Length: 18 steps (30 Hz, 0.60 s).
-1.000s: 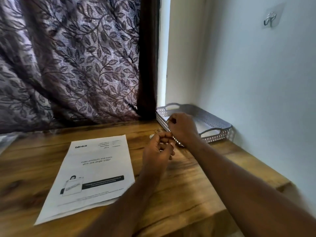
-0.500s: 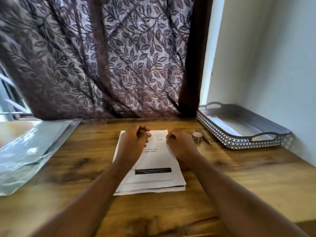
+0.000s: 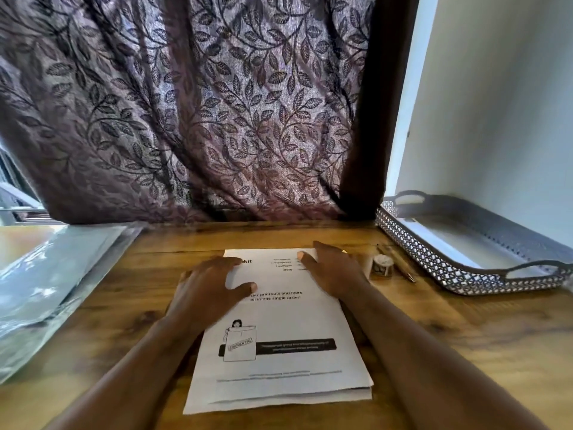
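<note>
A thin stack of white printed sheets [image 3: 279,346] lies on the wooden table [image 3: 465,352] in front of me. My left hand [image 3: 206,290] rests flat on the stack's upper left part, fingers spread and thumb out on the paper. My right hand [image 3: 333,271] lies flat on the upper right corner, fingers straight. Neither hand holds anything. Just right of my right hand stand a small roll of patterned tape [image 3: 382,266] and a pen [image 3: 400,265] on the table.
A grey perforated tray [image 3: 465,274] with handles sits at the right against the white wall. Clear plastic sleeves [image 3: 46,283] lie at the left. A leaf-patterned curtain [image 3: 201,119] hangs behind the table.
My view swung left and the paper now lies centred. Both hands came away from the tray's corner, moved onto the sheets and uncurled to lie flat on them.
</note>
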Motion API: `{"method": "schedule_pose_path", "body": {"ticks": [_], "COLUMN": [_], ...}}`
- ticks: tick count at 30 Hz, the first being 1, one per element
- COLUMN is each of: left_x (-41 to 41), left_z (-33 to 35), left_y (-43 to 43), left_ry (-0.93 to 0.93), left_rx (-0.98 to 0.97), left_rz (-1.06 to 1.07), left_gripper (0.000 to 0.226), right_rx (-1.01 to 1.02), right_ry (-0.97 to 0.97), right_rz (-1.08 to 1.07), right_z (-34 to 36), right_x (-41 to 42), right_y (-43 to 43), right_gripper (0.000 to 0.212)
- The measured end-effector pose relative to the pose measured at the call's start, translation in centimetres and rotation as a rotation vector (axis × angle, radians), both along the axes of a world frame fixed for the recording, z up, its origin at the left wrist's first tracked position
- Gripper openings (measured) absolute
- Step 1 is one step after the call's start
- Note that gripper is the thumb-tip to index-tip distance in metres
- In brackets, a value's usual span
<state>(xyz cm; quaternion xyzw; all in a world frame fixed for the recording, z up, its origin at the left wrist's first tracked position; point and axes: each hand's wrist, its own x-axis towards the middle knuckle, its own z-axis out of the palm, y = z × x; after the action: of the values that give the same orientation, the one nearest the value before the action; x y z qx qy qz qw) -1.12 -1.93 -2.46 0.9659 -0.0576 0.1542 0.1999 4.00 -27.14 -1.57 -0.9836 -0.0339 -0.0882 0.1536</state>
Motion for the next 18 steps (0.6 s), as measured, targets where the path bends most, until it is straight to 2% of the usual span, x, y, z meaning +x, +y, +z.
{"method": "schedule_pose_path", "body": {"ticks": [3,6,8,14,18], "left_x": [0.2,0.5,0.7,0.6,0.3], "left_z": [-0.1,-0.3,-0.5,-0.4,-0.3], "left_y": [0.1,0.2,0.3,0.3,0.1], "left_ry": [0.013,0.021,0.029,0.033,0.042], "left_rx": [0.017,0.032,0.036,0.041,0.03], "left_rz": [-0.001,-0.011,-0.008,-0.009,-0.004], "left_gripper": [0.071,0.072,0.072,0.072,0.073], "right_rx": [0.039,0.25,0.313,0.334,0.209], "right_ry": [-0.01,-0.075,-0.109,-0.137,-0.087], "right_rz": [0.014,0.001,-0.024,-0.033,-0.012], "right_z": [0.0,0.1,0.1,0.0,0.1], "right_x": [1.3,2.3,2.6,2.7,2.8], "right_y": [0.1,-0.5,-0.8,-1.2,-1.0], "right_gripper": [0.054,0.047,0.042,0.037,0.043]}}
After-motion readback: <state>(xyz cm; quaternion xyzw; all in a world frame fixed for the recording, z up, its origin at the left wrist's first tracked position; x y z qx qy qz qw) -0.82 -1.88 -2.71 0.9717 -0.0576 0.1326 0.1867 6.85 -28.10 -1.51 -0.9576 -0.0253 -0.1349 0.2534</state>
